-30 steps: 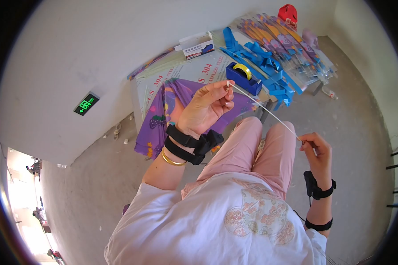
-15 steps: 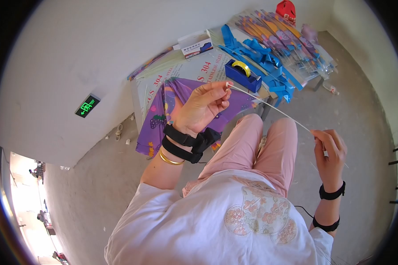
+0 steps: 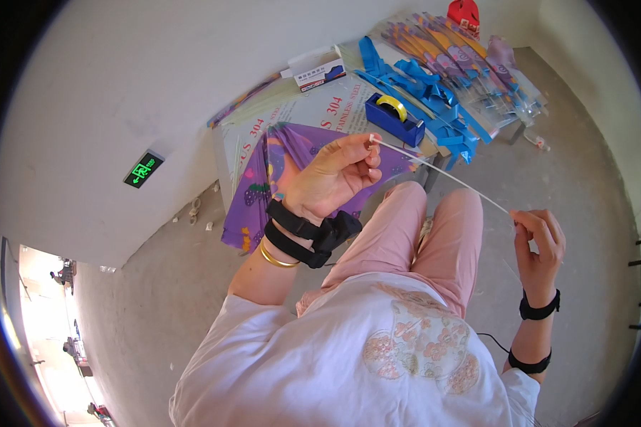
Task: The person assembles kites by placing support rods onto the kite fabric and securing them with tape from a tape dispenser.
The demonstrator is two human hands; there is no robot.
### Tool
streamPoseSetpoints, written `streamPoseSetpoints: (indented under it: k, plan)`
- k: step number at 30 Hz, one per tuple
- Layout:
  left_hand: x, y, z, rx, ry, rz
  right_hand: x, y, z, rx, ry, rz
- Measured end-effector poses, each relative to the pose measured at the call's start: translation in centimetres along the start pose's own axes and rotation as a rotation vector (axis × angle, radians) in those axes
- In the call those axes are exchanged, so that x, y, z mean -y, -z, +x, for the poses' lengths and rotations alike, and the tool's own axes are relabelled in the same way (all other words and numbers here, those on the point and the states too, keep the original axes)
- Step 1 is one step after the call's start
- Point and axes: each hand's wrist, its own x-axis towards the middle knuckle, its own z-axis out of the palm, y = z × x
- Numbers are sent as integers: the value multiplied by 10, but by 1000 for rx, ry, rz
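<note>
A thin white rod (image 3: 445, 173) runs slantwise between my two hands, above the knees. My left hand (image 3: 331, 174) pinches its upper end between thumb and forefinger, where a small white tip shows; the other fingers are loosely curled. At the lower end, the fingertips of my right hand (image 3: 539, 238) are closed on the rod. Below and behind my left hand, a purple printed fabric (image 3: 253, 192) drapes over the front of the table. Just beyond the left fingertips stands a blue tape dispenser (image 3: 399, 122) with a yellow-cored roll.
The table (image 3: 313, 108) is covered in lettered sheeting. On it are a small white and blue box (image 3: 320, 75), tangled blue strips (image 3: 427, 85) and several packed printed pieces (image 3: 449, 46). A red bag (image 3: 464, 16) sits at the back. A bottle (image 3: 538, 141) lies beyond the table's right side.
Both hands have shifted slightly to the right with the rod still held between them. The view itself has moved a little.
</note>
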Motion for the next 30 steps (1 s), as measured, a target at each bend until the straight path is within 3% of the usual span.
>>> streamPoseSetpoints:
  k: [13, 30]
  plan:
    - [1, -2, 2, 56, 18, -24, -2, 1, -2, 35, -80, 47]
    - [4, 1, 4, -77, 36, 36, -2, 1, -4, 16, 186, -246]
